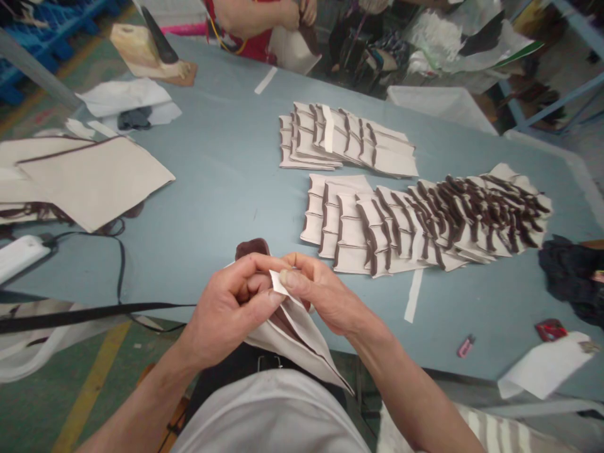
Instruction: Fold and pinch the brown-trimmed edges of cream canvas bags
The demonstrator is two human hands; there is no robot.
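Both my hands meet at the table's near edge, gripping one cream fabric piece with dark brown trim [302, 336]. My left hand [226, 308] is closed around its upper part, thumb pressed on a folded corner. My right hand [316, 292] pinches the same corner from the right. The rest of the piece hangs down towards my lap. Beyond my hands, on the blue-grey table [226, 182], lie two fanned rows of similar pieces: a near row [415, 223] and a far row [344, 141].
Large cream fabric sheets [89, 179] lie at the left with a black strap [85, 313] and cable. A pink lighter [465, 345], a red object [550, 329] and white paper [542, 371] sit at the right. Another person [257, 19] works at the far edge.
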